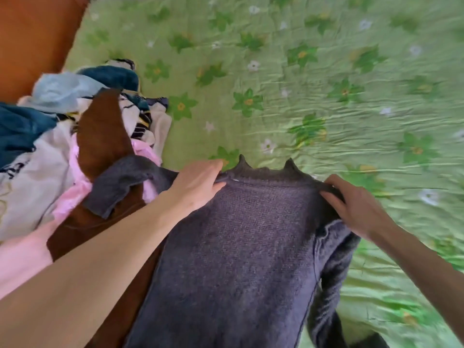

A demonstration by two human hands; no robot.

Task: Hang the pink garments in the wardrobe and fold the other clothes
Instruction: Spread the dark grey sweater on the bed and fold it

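At lower centre of the frame the grey knitted sweater [241,247] lies spread on the green floral bedspread [326,71], with the left hand [198,184] and right hand [356,209] each pinching a shoulder beside the collar. Its left sleeve drapes over the brown garment [100,139] and pink garment [75,192] in the pile at left. Pulling the sweater flat could drag those along, and the bunched right sleeve may fold in crooked.

No readable text anywhere in this shot. White garment [30,167] at far left carries dark print marks, prob. lettering, but too blurred and creased to make out. Small white tag [235,180] at the grey sweater [241,234] neckline: nothing legible.
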